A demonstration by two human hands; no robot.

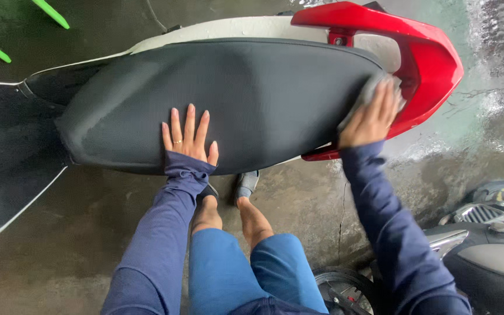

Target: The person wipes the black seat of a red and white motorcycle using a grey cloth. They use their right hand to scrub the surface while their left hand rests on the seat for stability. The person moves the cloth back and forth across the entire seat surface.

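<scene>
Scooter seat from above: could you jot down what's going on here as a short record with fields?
view: head camera, looking down
main thing: black scooter seat, lying across the picture
left hand: flat on the seat's near edge, fingers spread, holding nothing
right hand: pressing a grey cloth against the rear end of the seat
behind the seat: red grab rail
ground: wet concrete floor
nearby: part of another scooter at lower right

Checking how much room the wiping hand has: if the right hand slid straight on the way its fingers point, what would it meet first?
The right hand, pressing a grey cloth, would likely meet the red grab rail first.
</scene>
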